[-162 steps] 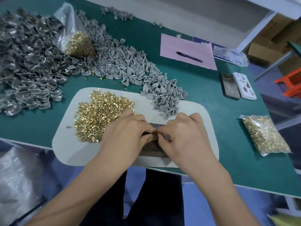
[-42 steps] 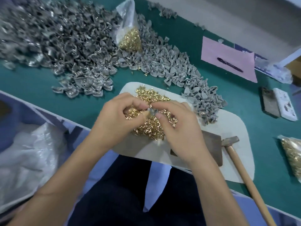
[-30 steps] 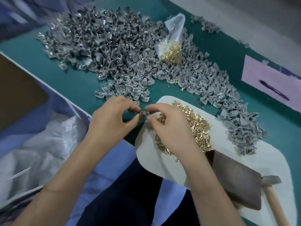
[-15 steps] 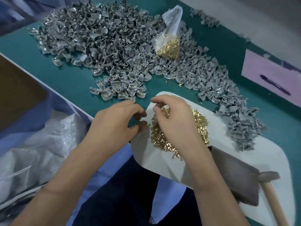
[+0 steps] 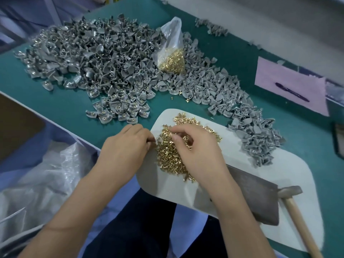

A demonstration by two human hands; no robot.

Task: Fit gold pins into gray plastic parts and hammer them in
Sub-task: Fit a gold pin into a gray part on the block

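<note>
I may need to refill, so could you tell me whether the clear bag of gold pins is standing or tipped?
Standing: the clear bag rises upright among gray parts, pins at its bottom.

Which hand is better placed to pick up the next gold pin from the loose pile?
The right hand: its fingers already reach into the gold pin pile. The left hand is beside the pile's edge.

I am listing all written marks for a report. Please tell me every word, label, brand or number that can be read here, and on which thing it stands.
No text can be read in this picture.
Pink sheet: no writing shows; only a dark pen lies on it.
Clear bag of gold pins: no label shows.
Hammer and dark metal block: no marks show.
Dark object at the right edge: cut off, nothing legible.
</note>
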